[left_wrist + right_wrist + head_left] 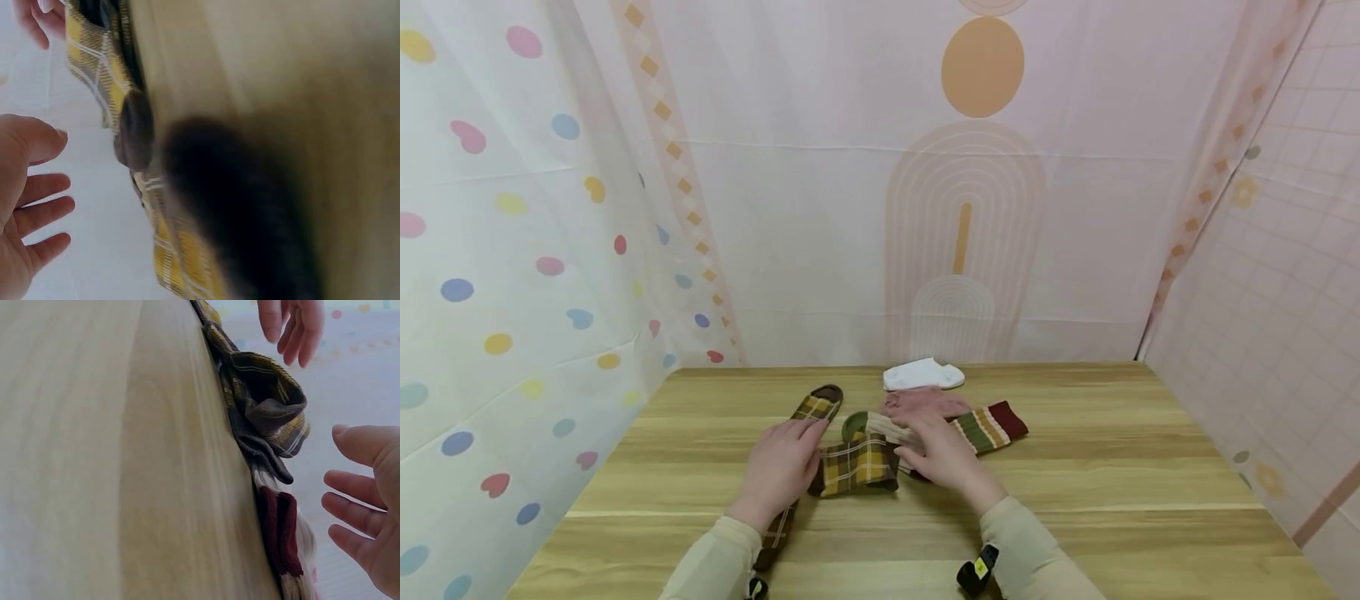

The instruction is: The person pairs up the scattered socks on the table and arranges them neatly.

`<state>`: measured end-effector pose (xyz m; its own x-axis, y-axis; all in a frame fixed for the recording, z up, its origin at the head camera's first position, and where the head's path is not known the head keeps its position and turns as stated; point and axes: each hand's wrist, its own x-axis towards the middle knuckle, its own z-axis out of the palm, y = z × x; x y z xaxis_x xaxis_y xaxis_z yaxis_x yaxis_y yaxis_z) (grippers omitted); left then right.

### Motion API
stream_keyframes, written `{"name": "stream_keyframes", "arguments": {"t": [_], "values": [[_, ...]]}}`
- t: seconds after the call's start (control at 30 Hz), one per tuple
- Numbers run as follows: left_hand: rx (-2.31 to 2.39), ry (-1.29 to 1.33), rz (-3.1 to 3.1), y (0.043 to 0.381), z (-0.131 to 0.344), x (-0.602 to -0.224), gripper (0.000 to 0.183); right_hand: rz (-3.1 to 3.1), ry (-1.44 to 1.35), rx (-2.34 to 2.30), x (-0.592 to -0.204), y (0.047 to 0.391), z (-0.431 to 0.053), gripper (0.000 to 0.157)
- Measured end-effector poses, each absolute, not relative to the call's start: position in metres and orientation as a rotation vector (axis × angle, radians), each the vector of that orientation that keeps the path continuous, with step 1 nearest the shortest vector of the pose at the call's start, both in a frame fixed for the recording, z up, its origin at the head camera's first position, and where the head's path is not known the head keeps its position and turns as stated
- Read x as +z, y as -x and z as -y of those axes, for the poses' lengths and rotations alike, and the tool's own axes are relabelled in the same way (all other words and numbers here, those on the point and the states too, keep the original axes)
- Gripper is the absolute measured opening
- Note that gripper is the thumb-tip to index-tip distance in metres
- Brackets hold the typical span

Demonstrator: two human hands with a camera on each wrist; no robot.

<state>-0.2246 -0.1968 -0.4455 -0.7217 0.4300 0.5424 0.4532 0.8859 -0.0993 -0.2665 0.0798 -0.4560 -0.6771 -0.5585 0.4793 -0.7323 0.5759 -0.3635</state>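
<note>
A brown-and-yellow plaid sock [853, 465] lies folded between the two hands, its mouth gaping in the right wrist view. My left hand [781, 467] hovers just left of it, above a second, long plaid sock [817, 407] stretched out on the table and partly hidden by that hand. On the other side, my right hand [951, 454] overlaps a striped sock [988, 430] with green, cream and orange bands and a maroon cuff. Both wrist views show spread fingers with nothing held, the left hand [28, 212] and right hand [369, 512] apart from the cloth.
Behind the striped sock lies a pink sock [925, 402], and a white low-cut sock [922, 375] sits near the back edge. The wooden table [1097, 483] is bordered by patterned curtains [805, 250] at the back and both sides.
</note>
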Motion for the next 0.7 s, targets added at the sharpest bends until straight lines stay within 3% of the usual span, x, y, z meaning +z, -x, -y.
{"name": "stream_keyframes", "arguments": {"t": [0.4, 0.7], "values": [[0.083, 0.504, 2.773, 0.223, 0.199, -0.451, 0.065, 2.647, -1.04, 0.67, -0.462, 0.267, -0.073, 0.044], [-0.08, 0.541, 2.936, 0.222, 0.194, -0.448, 0.066, 2.692, -1.003, 0.588, -0.466, 0.268, -0.066, 0.043]]}}
